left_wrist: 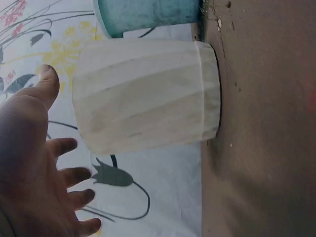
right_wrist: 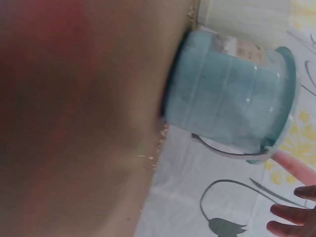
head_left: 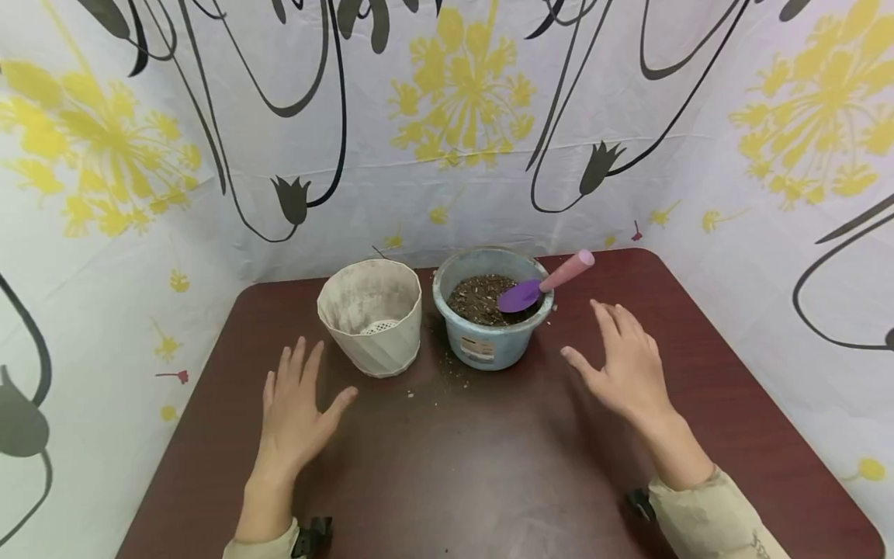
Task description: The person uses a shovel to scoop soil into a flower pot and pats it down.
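A white ribbed plant pot (head_left: pixel 380 341) with a perforated bottom stands at the back of the table. Just to its right is a blue bucket (head_left: pixel 489 341) with dark soil (head_left: pixel 475 299) inside. A trowel with a purple blade and pink handle (head_left: pixel 569 270) rests in the bucket, blade on the soil, handle over the right rim. My left hand (head_left: pixel 293 419), fingers spread, hovers in front of the white pot and holds nothing. To the right of the bucket, my right hand (head_left: pixel 625 369) is also spread and empty, apart from the trowel handle.
The dark red table (head_left: pixel 454 458) has crumbs of soil scattered around the bucket's base. Behind and at both sides hangs a white cloth (head_left: pixel 391 116) with flower prints. In the right wrist view, the bucket's wire handle (right_wrist: pixel 227 153) hangs down its side.
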